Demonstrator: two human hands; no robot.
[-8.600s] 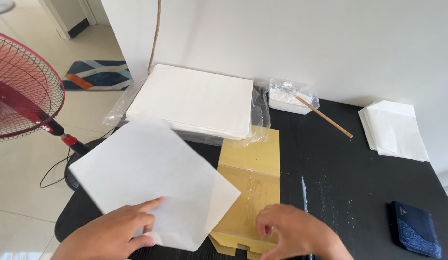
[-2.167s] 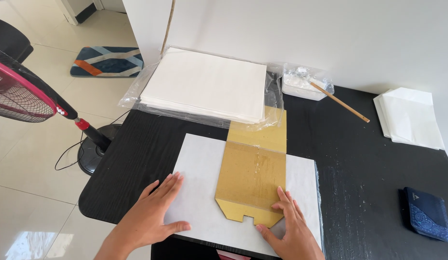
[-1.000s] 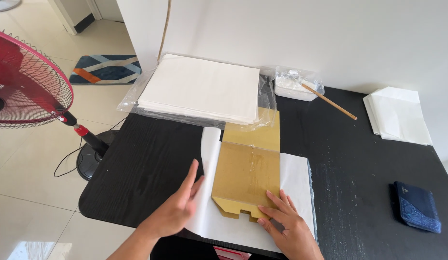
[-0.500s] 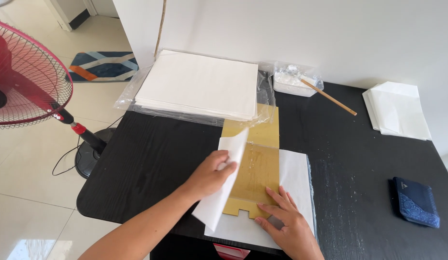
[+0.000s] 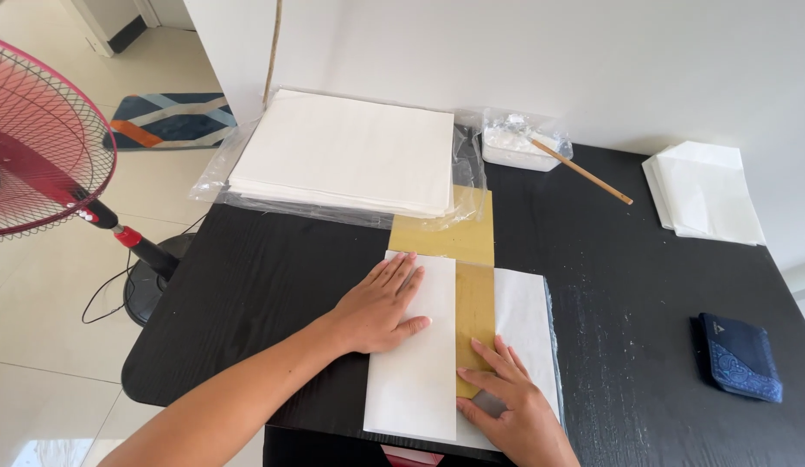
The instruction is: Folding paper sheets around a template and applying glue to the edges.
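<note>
I see my left hand (image 5: 381, 307) pressed flat, fingers spread, on the folded-over flap of the white paper sheet (image 5: 415, 355) at the table's near edge. My right hand (image 5: 511, 402) lies at 4 o'clock from it, fingers splayed flat on the brown cardboard template (image 5: 473, 285) and the paper. At 12 o'clock sits a white paper stack (image 5: 346, 151) on the black table (image 5: 255, 277)

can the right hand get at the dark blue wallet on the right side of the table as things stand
Probably yes. The right hand lies flat on the cardboard, holding nothing, and the bare black table between it and the wallet has nothing in the way.
</note>
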